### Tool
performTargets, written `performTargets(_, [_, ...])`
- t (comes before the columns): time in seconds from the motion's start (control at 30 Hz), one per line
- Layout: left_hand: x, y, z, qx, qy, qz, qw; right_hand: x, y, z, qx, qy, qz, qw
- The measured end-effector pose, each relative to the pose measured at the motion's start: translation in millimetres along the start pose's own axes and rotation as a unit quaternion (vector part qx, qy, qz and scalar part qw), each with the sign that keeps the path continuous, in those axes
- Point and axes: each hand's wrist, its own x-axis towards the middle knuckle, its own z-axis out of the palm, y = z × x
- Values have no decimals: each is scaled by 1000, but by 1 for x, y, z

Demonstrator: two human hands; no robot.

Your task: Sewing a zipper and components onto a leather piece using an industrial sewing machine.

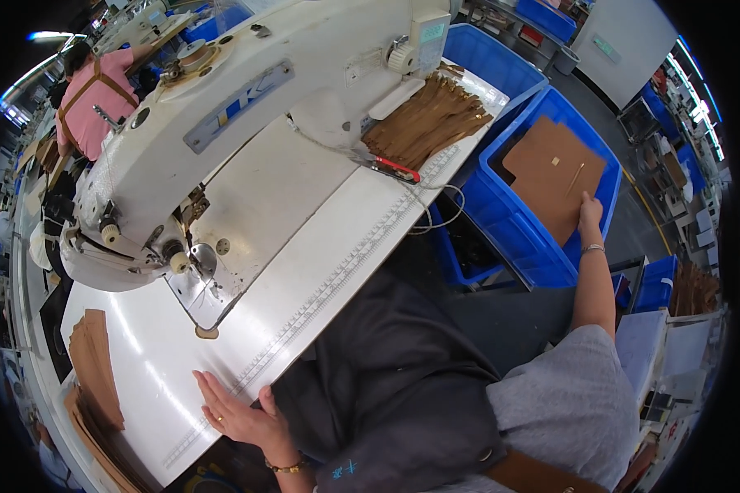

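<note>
My left hand (245,417) is at the near edge of the white sewing table (304,238), its fingers stretched out and holding nothing. Over to the right, my right hand (589,217) reaches to a blue bin (543,256) and grips the near right edge of a flat brown leather panel (551,168). The panel has a small pale square patch and a narrow slit-like strip on it. It lies at the bin's opening; what is under it is hidden. A white industrial sewing machine (247,107) stands over the table, its needle area beyond my left hand.
Brown strips (426,123) are stacked at the table's far right, beside red-handled thread snips (396,170) and a loose cord (444,222). More brown pieces (96,366) lie at the left edge. Another blue bin (501,62) stands behind. A person in pink (99,94) works at far left.
</note>
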Motion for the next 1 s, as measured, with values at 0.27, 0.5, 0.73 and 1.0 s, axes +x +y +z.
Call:
performTargets(0.27, [3,2,-4,14,5,25,1000,-56,-109,61,-246,-11,-438,864])
performTargets(0.5, [2,2,-4,14,-8,15,1000,-166,-270,117,-101,-296,-659,684])
performTargets(0.73, [3,3,-4,6,-7,14,1000,-206,-277,98,-62,-451,-602,656])
performTargets(1.0, [2,4,-4,1,-6,9,1000,-182,-279,121,101,-471,-510,713])
